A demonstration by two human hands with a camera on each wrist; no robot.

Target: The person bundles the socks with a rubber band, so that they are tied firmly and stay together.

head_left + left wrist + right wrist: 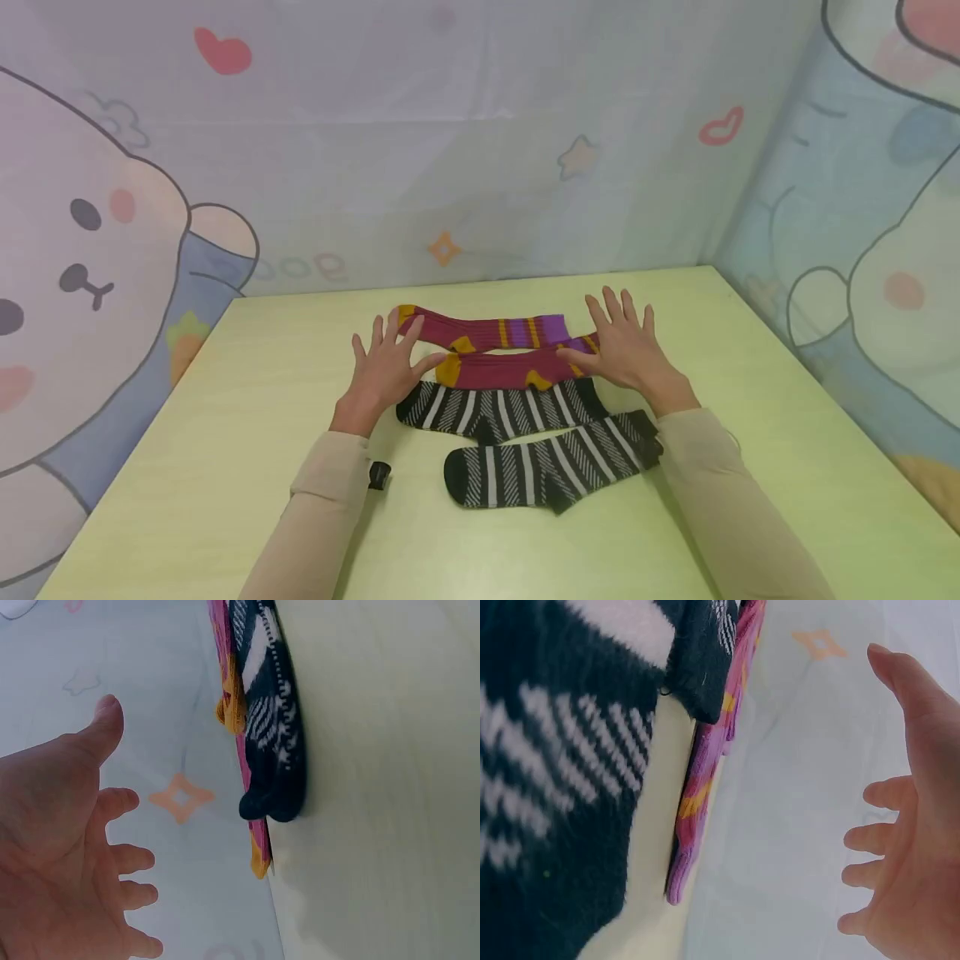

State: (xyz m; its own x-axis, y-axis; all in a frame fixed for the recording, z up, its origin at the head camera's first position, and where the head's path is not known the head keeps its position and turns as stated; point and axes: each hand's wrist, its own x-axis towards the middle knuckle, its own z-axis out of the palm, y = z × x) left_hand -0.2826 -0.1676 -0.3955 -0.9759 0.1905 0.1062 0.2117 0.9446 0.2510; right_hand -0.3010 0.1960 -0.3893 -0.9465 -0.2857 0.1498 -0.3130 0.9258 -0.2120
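Two maroon socks with mustard heels and toes lie flat in the head view, the far one (480,332) behind the nearer one (495,371). In front of them are two black-and-white patterned socks, one (510,410) beside the maroon pair and another (551,467) closest to the person. My left hand (386,367) is spread above the socks' left ends, holding nothing. Over the right ends, my right hand (626,346) is spread too, covering part of the nearer maroon sock's cuff. Both wrist views show the palms empty, fingers apart from the socks.
The socks lie on a pale yellow table (225,467). A printed cloth backdrop (420,167) with cartoon figures stands behind it and along the right side. A small black object (379,476) shows at the left sleeve's cuff.
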